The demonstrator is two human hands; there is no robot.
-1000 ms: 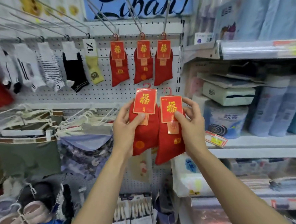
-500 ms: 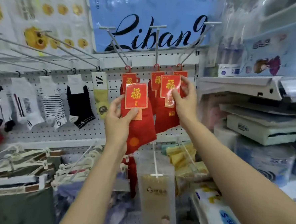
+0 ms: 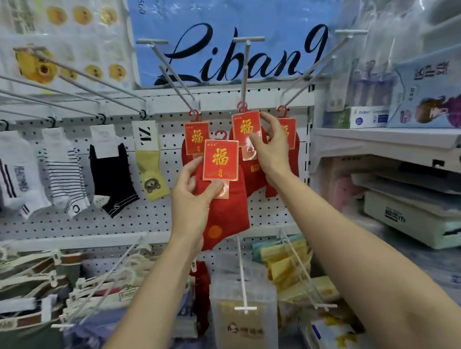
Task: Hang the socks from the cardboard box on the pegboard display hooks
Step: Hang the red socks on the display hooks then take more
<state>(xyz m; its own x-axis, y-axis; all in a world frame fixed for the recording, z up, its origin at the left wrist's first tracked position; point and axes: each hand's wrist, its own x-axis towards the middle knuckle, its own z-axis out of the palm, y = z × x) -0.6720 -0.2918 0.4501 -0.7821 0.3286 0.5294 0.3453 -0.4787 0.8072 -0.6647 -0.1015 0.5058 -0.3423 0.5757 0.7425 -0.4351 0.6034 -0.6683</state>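
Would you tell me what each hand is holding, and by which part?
Left hand pinches a red sock pack below its red-and-gold card. Right hand pinches a second red sock pack by its card's edge.

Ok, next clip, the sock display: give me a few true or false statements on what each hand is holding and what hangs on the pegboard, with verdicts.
1. The left hand pinches a red sock pack by its card. True.
2. The right hand is empty and hangs at the person's side. False: it is raised to the pegboard and grips a second red sock pack at the middle hook.
3. A black sock hangs to the left of a yellow sock. True.
4. The left hand's pack already hangs on a hook. False: its hanger is free in the air, on no hook.
5. All socks on the pegboard are red. False: white, striped, black and yellow ones hang at the left.
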